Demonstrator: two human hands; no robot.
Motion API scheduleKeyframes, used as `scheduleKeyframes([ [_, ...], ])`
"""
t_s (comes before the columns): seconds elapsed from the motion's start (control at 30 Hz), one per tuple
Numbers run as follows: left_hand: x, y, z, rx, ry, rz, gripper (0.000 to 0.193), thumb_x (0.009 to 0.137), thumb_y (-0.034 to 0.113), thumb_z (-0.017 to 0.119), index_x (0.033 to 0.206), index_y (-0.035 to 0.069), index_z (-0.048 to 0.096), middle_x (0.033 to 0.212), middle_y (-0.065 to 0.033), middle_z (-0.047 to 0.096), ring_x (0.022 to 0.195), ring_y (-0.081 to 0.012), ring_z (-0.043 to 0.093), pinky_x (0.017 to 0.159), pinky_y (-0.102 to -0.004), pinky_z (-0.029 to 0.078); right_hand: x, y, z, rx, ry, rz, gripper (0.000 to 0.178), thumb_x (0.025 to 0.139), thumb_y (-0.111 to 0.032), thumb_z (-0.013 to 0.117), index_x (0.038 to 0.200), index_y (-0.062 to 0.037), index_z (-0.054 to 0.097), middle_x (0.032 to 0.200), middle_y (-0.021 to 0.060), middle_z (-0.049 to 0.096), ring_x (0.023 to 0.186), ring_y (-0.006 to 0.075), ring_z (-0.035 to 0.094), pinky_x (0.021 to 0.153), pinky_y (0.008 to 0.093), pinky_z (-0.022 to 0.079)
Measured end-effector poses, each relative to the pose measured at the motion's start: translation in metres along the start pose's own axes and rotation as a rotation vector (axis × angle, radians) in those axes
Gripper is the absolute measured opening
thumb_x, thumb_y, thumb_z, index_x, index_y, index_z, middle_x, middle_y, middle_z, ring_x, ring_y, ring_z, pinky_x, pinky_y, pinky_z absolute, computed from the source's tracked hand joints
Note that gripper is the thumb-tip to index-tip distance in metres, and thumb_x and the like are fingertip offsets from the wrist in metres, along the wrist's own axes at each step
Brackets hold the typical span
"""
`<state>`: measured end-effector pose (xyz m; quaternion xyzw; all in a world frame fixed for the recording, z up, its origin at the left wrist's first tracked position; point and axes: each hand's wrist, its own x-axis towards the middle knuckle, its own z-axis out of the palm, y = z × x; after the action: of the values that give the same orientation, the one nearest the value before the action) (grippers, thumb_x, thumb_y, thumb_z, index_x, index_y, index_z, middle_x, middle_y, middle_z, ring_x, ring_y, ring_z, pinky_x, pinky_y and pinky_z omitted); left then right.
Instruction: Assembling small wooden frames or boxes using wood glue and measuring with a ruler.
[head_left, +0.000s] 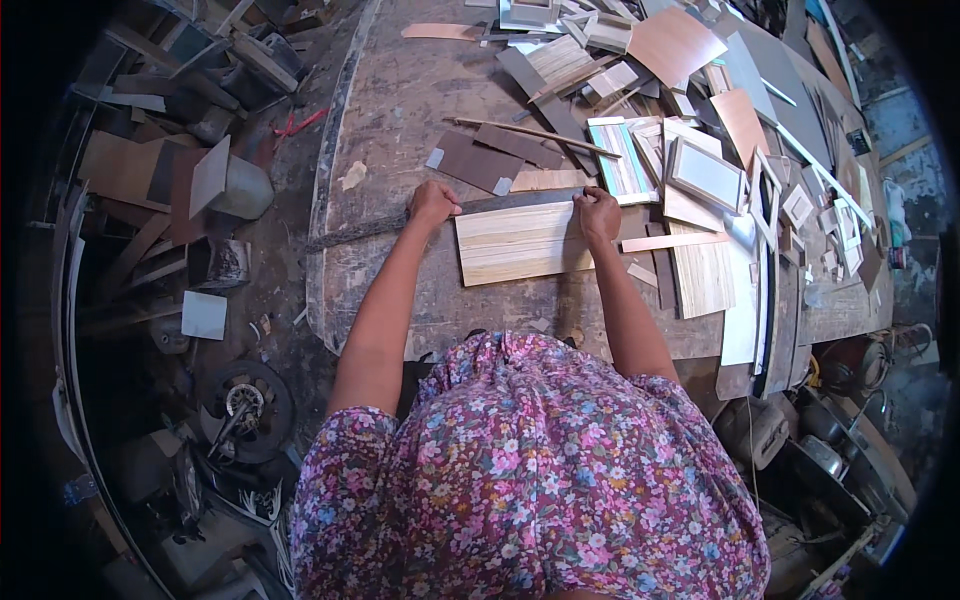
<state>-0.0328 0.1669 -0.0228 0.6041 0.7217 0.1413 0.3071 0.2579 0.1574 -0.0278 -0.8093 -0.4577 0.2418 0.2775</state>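
Note:
A striped pale wooden board lies flat on the worktable in front of me. Along its far edge runs a long, thin, dark grey strip, whose material I cannot make out. My left hand is closed on this strip near the board's far left corner, and the strip's free end reaches left toward the table edge. At the board's far right corner, my right hand pinches the strip with curled fingers. Just beyond lie dark brown flat pieces with small light patches at their corners.
Many wood offcuts and small frames crowd the table's right side, among them a pale framed panel and a striped board. A thin stick lies beyond my hands. Left of the worktable, a wheel and scrap stand on the floor.

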Motion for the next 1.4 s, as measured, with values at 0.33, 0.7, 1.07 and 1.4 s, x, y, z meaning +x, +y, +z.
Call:
scheduleKeyframes([
  [0.33,-0.003,-0.002,0.005,-0.012,0.065,0.029,0.020,0.054,0.010,0.076,0.070,0.008,0.066,0.070,-0.0072,0.065,0.066,-0.0179,0.062,0.063,-0.0295,0.048,-0.002,-0.002,-0.004,-0.022,-0.017,-0.022,0.036,0.066,-0.033,0.069,0.097,-0.0154,0.065,0.086,0.0117,0.064,0.079,0.0262,0.061,0.072,0.0348,0.047],
  [0.7,0.001,-0.005,0.008,0.022,0.055,-0.012,0.020,0.054,0.015,0.077,0.071,0.012,0.067,0.074,-0.0067,0.065,0.071,-0.0207,0.062,0.065,-0.0328,0.048,-0.005,-0.006,-0.006,-0.025,-0.002,-0.026,0.032,0.068,-0.032,0.067,0.095,-0.0157,0.066,0.089,0.0123,0.064,0.083,0.0279,0.061,0.074,0.0360,0.047],
  [1.07,-0.003,-0.010,0.011,0.038,0.089,0.011,0.018,0.055,0.016,0.076,0.071,0.013,0.067,0.075,-0.0064,0.065,0.073,-0.0212,0.062,0.065,-0.0340,0.048,-0.006,-0.005,-0.005,-0.037,-0.012,-0.064,0.032,0.067,-0.032,0.068,0.094,-0.0156,0.066,0.089,0.0115,0.064,0.083,0.0276,0.061,0.073,0.0363,0.048],
  [1.4,-0.007,0.002,0.007,0.065,0.096,-0.011,0.020,0.056,0.013,0.075,0.074,0.010,0.067,0.076,-0.0082,0.065,0.073,-0.0213,0.062,0.067,-0.0319,0.047,-0.007,-0.008,-0.007,-0.032,-0.021,-0.009,0.031,0.068,-0.031,0.067,0.094,-0.0142,0.066,0.089,0.0120,0.064,0.083,0.0275,0.061,0.073,0.0360,0.047],
])
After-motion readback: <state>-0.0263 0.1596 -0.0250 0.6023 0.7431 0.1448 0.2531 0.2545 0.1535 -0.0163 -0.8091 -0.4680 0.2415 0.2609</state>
